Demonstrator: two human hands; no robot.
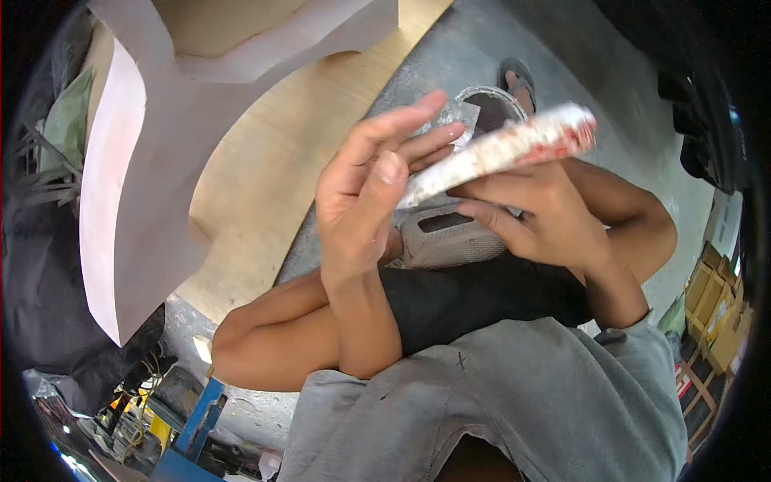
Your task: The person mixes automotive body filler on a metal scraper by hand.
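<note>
My right hand (554, 213) is closed around a long, pale, stick-like piece (506, 153), thickly smeared with white and with red toward its far right end. Its fingers are partly hidden beneath the piece. My left hand (353, 185) is raised to the left, fingers stretched and apart, with the thumb up. The narrow left end of the piece comes up right at my left palm, by the thumb. Below both hands lies a grey plastic stool (458, 249) with a slot in it, between my bent legs.
A large white curved form (161, 169) rests on a plywood sheet (257, 177) at left. Past my hands are a bucket (491, 100) and a foot in a sandal (520, 79) on the grey floor. Cardboard boxes (711, 301) stand at right; a blue metal frame (199, 422) is lower left.
</note>
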